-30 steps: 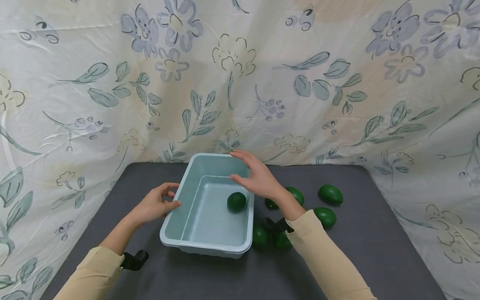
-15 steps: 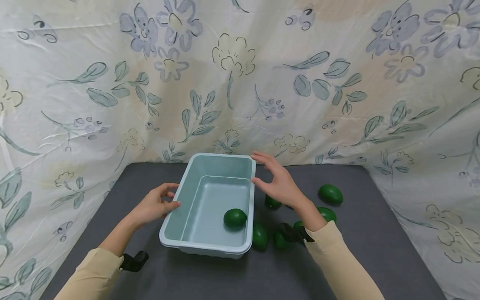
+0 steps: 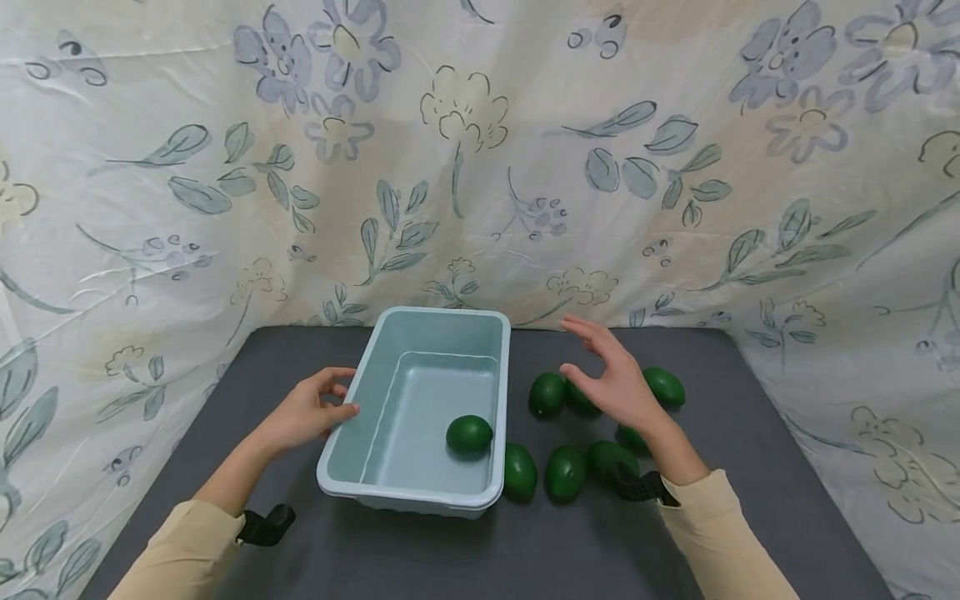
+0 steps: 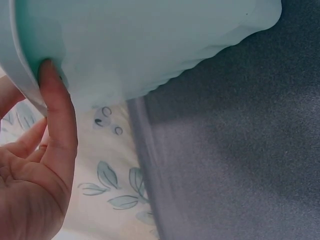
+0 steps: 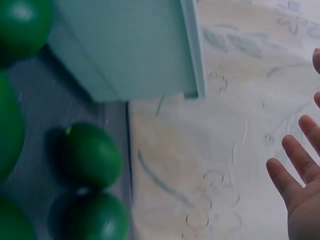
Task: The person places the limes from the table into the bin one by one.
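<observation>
We see a floral cloth [image 3: 465, 167] behind a dark grey surface [image 3: 420, 558], where a pale blue bin [image 3: 416, 400] sits. The left hand [image 3: 306, 408] pinches the bin's left rim; the right hand [image 3: 613, 377], fingers spread, hovers above the loose green fruits [image 3: 566, 473] (seven, by our count) to the bin's right. One more green fruit [image 3: 469, 435] lies inside, near the right wall.

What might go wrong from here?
The right hand hangs open near several round green fruits on the table; reaching down could knock one rolling. The left hand grips the pale blue bin by its rim; if it tipped, the lone fruit inside might roll about.
</observation>
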Action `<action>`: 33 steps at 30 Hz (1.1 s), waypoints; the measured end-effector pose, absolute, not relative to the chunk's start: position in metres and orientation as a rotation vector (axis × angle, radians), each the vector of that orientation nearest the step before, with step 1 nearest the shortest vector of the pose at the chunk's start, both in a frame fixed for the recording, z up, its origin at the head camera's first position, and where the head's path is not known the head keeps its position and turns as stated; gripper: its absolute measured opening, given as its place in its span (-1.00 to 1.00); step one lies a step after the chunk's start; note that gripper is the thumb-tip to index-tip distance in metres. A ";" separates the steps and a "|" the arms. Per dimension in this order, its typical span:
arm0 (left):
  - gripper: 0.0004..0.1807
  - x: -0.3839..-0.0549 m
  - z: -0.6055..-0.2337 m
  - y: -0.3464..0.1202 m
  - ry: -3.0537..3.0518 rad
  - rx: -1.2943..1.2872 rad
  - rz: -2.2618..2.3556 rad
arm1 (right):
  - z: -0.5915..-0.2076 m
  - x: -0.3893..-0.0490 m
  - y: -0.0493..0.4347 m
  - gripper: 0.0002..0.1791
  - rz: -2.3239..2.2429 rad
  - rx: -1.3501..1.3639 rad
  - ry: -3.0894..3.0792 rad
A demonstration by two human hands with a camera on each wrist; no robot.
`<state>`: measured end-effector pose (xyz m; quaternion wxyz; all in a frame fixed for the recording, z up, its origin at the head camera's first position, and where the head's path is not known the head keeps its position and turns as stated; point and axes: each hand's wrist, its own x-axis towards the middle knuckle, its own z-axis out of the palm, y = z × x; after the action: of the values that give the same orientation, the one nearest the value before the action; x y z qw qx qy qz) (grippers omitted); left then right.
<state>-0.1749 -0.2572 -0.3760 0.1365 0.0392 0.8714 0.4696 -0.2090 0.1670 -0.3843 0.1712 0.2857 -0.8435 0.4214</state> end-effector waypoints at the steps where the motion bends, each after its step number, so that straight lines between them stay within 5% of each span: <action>1: -0.30 -0.175 -0.376 -0.257 2.523 0.119 1.360 | -0.386 -0.209 0.171 -0.33 1.199 0.806 -2.400; 33: -0.30 -0.175 -0.378 -0.261 2.508 0.148 1.388 | -0.464 -0.186 0.263 -0.40 1.014 0.549 -2.676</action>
<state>-0.1749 -0.2611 -0.3782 0.1352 0.0511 0.8658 0.4790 -0.1862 0.2626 -0.4640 0.1138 0.1873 -0.9123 0.3458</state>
